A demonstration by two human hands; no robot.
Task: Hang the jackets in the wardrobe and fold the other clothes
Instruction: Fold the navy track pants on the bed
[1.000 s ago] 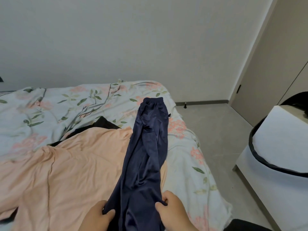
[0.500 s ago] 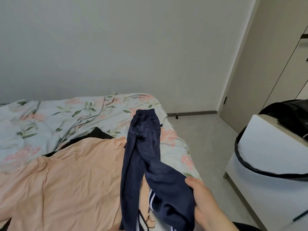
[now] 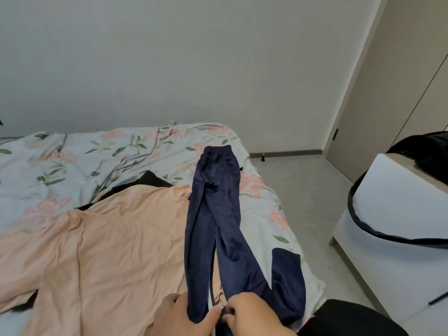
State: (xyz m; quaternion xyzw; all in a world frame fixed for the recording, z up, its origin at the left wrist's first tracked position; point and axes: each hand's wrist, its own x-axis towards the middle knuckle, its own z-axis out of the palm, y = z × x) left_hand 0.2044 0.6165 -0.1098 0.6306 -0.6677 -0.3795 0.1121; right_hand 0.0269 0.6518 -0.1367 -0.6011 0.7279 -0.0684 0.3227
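Navy blue track trousers (image 3: pixel 213 214) lie lengthwise on the bed, waistband at the far end, the two legs parted toward me. My left hand (image 3: pixel 179 316) grips the left leg near its cuff. My right hand (image 3: pixel 249 314) pinches the right leg, whose end doubles back up at the bed's right edge. A peach garment (image 3: pixel 101 251) is spread over the bed to the left, partly under the trousers. A black garment (image 3: pixel 148 183) peeks out from beneath its far edge.
The bed has a floral cover (image 3: pixel 80 161). A white cabinet (image 3: pixel 397 229) stands to the right with a black bag (image 3: pixel 426 151) on top and its strap hanging down. Grey floor (image 3: pixel 303 195) lies between them. Beige wardrobe doors (image 3: pixel 388 93) fill the right corner.
The right leg of the trousers, lifted to the right half a second ago, is down again. Both hands now hold the legs near the cuffs. My left hand is back in view.
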